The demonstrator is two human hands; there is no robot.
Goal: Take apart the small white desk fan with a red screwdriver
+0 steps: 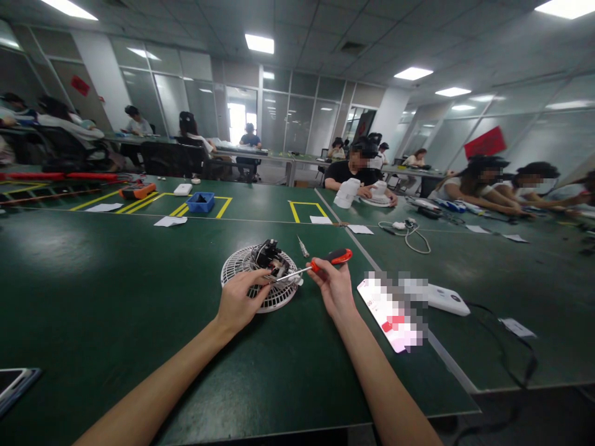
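A round white fan grille lies on the green table, with a motor assembly of black parts and wires on top of it. My right hand is closed around a screwdriver with a red and black handle. Its metal shaft points left, the tip close to the motor and my left fingertips. At the grille's near left side is my left hand, thumb and fingers drawn together beside the tip; what they pinch is hidden. Just behind the grille lies a small pointed bit-like piece.
To the right lie a phone with a lit screen and a white power bank-like device. Farther back are a blue bin, an orange meter and a grey cable. A co-worker sits across the table.
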